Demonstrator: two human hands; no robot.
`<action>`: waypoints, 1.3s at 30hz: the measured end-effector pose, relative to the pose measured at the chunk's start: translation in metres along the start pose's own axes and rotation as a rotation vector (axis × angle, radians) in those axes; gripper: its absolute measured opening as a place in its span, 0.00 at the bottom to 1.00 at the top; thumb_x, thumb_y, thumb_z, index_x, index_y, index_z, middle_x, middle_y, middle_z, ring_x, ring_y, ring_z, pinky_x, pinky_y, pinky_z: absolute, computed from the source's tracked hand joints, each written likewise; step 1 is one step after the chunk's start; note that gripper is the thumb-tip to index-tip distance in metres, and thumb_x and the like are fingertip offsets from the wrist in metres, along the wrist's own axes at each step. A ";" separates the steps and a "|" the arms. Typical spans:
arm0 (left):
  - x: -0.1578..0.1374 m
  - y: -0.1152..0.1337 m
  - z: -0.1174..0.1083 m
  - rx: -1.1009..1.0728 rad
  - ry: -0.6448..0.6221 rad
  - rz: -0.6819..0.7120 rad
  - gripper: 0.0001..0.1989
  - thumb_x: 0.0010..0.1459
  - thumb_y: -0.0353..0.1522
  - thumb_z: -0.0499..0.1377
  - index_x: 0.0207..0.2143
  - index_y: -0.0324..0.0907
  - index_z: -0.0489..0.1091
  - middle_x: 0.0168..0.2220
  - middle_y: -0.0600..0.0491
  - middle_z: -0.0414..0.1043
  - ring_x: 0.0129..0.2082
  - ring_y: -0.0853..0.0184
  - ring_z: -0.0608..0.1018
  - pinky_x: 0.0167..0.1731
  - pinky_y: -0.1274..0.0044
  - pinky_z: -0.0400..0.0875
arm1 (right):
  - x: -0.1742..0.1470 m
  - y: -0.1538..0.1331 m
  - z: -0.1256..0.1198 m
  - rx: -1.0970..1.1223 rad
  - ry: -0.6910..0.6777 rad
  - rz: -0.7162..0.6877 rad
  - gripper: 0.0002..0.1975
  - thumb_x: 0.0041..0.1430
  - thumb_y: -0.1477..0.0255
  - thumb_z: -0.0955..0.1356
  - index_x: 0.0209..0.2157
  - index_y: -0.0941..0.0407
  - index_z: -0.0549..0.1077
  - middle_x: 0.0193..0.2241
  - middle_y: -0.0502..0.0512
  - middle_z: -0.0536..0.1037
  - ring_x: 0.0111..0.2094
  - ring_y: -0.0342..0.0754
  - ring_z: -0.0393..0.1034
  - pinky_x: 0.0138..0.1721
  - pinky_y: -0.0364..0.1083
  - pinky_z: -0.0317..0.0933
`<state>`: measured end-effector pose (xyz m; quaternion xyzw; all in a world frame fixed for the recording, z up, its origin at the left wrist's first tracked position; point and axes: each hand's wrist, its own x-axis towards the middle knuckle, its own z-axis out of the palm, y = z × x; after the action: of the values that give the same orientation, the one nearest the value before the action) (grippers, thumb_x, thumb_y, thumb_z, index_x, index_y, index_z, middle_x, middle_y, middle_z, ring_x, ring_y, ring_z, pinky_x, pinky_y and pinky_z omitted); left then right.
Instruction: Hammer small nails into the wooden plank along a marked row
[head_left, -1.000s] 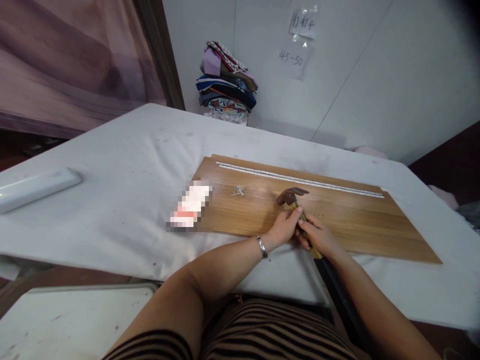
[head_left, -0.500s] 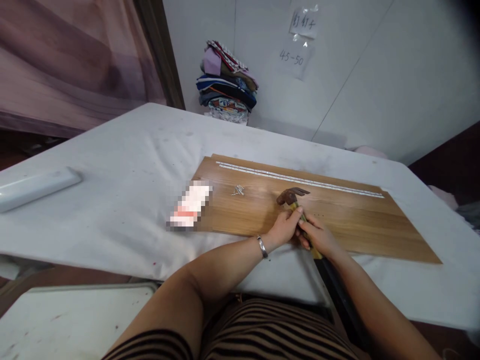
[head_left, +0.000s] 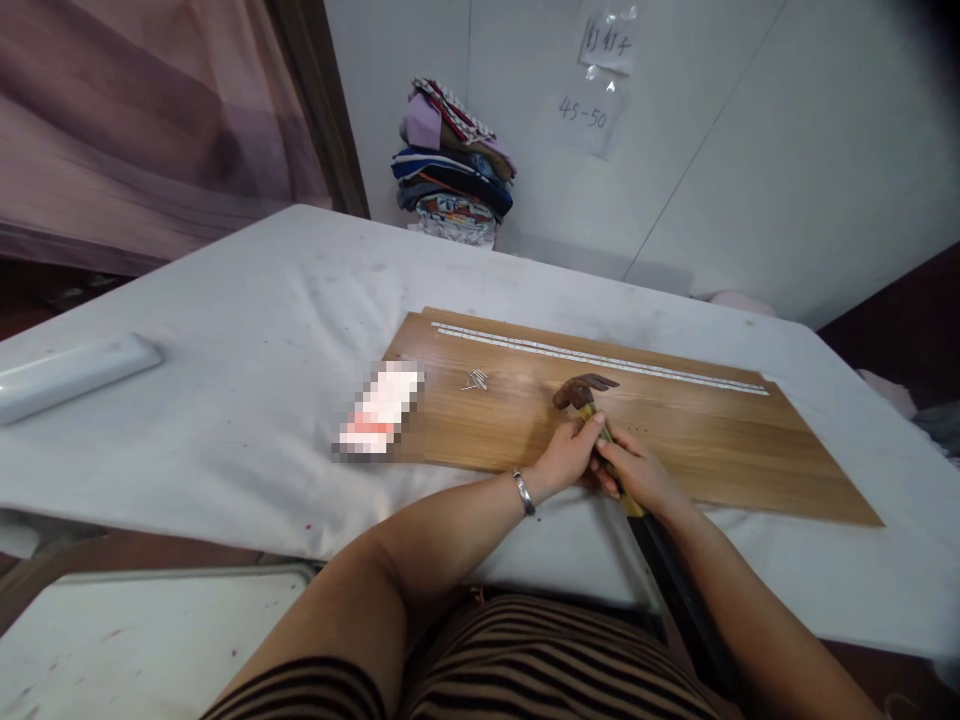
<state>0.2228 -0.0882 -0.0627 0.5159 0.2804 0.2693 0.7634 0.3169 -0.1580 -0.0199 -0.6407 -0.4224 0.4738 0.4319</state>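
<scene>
Both of my hands are wrapped around a claw hammer [head_left: 589,392] with a rusty head and a yellow and black handle. My left hand [head_left: 564,455] grips the handle just below the head, and a silver bracelet [head_left: 524,493] circles that wrist. Close beside it, my right hand [head_left: 637,472] closes on the handle a little lower down. The hammer head hovers over or rests on a brown wooden board [head_left: 720,445]; which of these I cannot tell. Left of the hammer, several loose nails [head_left: 475,380] lie in a small heap on the board.
Two white strips [head_left: 600,360] with markings run along the board's far side. A blurred-out flat item [head_left: 379,410] covers its left end. On the white-covered table [head_left: 247,330] a white roll [head_left: 75,375] lies at left. Folded clothes [head_left: 454,165] are stacked behind, against the wall.
</scene>
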 end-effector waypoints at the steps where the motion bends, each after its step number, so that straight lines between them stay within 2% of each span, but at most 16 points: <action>1: 0.000 0.000 0.000 -0.002 -0.002 0.003 0.28 0.61 0.55 0.51 0.21 0.41 0.61 0.14 0.58 0.60 0.14 0.74 0.65 0.17 0.81 0.60 | 0.000 0.000 0.000 -0.005 -0.007 0.004 0.14 0.54 0.57 0.67 0.29 0.53 0.64 0.17 0.42 0.67 0.10 0.37 0.55 0.12 0.39 0.50; 7: 0.001 0.002 -0.001 -0.031 0.005 -0.009 0.28 0.62 0.54 0.51 0.22 0.41 0.62 0.13 0.58 0.59 0.14 0.73 0.67 0.17 0.80 0.61 | 0.002 -0.006 -0.002 -0.033 -0.034 0.037 0.14 0.55 0.56 0.66 0.28 0.53 0.64 0.14 0.41 0.64 0.10 0.38 0.55 0.13 0.40 0.49; 13: -0.001 0.001 0.000 0.012 0.002 0.014 0.28 0.60 0.56 0.52 0.22 0.41 0.62 0.14 0.59 0.60 0.14 0.74 0.66 0.17 0.81 0.61 | 0.000 -0.002 0.000 -0.020 -0.011 0.015 0.16 0.53 0.55 0.67 0.30 0.53 0.63 0.14 0.40 0.64 0.10 0.38 0.55 0.13 0.40 0.49; 20: 0.000 0.005 -0.001 -0.022 0.014 -0.009 0.28 0.62 0.54 0.51 0.21 0.41 0.61 0.13 0.58 0.59 0.14 0.73 0.66 0.17 0.81 0.61 | 0.002 -0.006 0.000 -0.027 -0.024 0.055 0.16 0.53 0.55 0.66 0.29 0.53 0.63 0.14 0.40 0.64 0.09 0.38 0.54 0.12 0.40 0.49; 39: 0.000 0.002 0.000 -0.007 0.010 -0.014 0.28 0.62 0.54 0.51 0.22 0.41 0.61 0.13 0.58 0.59 0.13 0.74 0.65 0.15 0.81 0.58 | 0.002 -0.004 0.000 -0.019 -0.011 0.032 0.16 0.52 0.55 0.67 0.30 0.53 0.63 0.17 0.42 0.68 0.10 0.37 0.56 0.12 0.40 0.50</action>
<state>0.2221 -0.0875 -0.0611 0.5101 0.2867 0.2676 0.7655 0.3168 -0.1553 -0.0169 -0.6489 -0.4190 0.4802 0.4157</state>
